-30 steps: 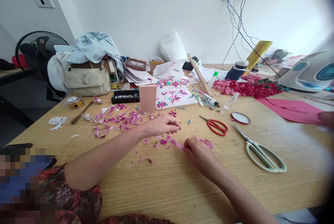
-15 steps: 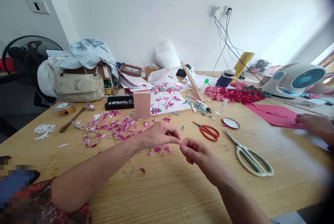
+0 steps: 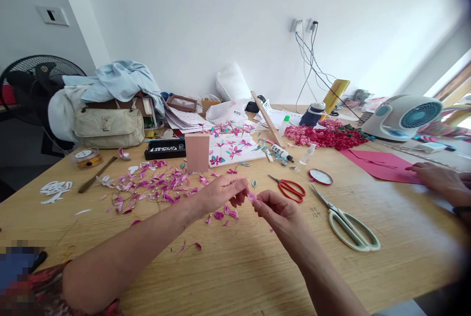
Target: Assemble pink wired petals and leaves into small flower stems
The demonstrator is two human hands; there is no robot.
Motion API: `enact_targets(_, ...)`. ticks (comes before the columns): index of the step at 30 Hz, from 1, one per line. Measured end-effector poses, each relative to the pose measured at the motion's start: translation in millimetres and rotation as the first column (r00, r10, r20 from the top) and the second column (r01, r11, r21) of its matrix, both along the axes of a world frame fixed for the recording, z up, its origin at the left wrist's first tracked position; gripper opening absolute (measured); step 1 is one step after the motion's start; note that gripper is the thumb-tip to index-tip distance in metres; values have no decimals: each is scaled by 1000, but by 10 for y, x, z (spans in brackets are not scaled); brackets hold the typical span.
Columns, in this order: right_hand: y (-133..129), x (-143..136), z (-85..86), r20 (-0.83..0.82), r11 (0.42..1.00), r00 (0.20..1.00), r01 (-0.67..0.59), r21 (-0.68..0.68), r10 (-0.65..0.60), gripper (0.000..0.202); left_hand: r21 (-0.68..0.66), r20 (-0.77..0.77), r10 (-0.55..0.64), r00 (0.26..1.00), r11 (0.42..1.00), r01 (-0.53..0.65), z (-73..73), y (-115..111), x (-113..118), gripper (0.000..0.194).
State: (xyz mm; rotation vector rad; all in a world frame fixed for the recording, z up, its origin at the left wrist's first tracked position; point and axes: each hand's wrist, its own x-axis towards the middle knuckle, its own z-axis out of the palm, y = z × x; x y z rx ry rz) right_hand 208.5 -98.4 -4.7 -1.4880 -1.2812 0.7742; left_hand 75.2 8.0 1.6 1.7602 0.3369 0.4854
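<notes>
Pink petal piece point(image 3: 252, 197), pinched between the fingertips of my right hand point(image 3: 278, 209), as seen from my remote post; my left hand point(image 3: 222, 194) has its fingers curled just beside it, though I cannot tell whether they grip anything. I judge the piece nearly weightless, thin and soft, apt to crease or tear (a hard squeeze would likely mark it). Best hold, to my mind: a light pinch at one edge, the rest left free. Loose petals point(image 3: 231, 213) lie on the surface point(image 3: 235, 272) below the left fingers; red-handled scissors point(image 3: 282, 184) rest beyond the right ones.
</notes>
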Motion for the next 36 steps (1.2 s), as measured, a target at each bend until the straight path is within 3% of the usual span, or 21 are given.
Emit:
enact_targets(6,18,-1,-79,40,1000,999,10,18,-11,31,332,-41,99,994,940,-80,6,-54,58,23)
enact_targets(10,35,-38,-97,108,994,990,88,58,-94,30,616,29,185,982,771,-164,-24,-57,110,24)
enact_targets(12,39,-56,-82,128,989,983,124,79,-133,31,678,69,216,974,706,-205,-34,-54,125,26)
enact_targets(14,37,-62,-63,117,987,982,139,81,-148,31,616,78,228,970,754,-227,-29,-42,126,27)
enact_targets(16,31,-55,-51,85,987,985,144,73,-150,31,435,77,223,972,869,-234,-9,-24,113,29)
enact_targets(18,25,-41,-53,54,987,988,144,65,-148,31,278,77,200,977,937,-213,13,-8,93,34)
enact_targets(20,21,-30,-68,34,988,989,138,69,-141,32,268,62,169,984,946,-180,21,-5,80,36)
enact_targets(23,19,-36,-100,22,990,993,118,72,-120,31,390,24,153,988,909,-150,0,-25,93,31)
enact_targets(29,19,-92,-90,5,980,989,145,135,-147,29,509,115,249,962,817,-272,-28,-85,171,26)
enact_targets(32,12,-101,-44,-17,982,987,162,94,-161,29,388,120,250,961,879,-277,-33,-91,178,26)
enact_targets(34,5,-98,-27,-20,983,986,167,77,-166,31,234,124,208,970,944,-232,-41,-88,168,30)
enact_targets(36,3,-91,-33,-17,981,984,179,76,-179,32,86,154,192,969,975,-207,-48,-90,156,34)
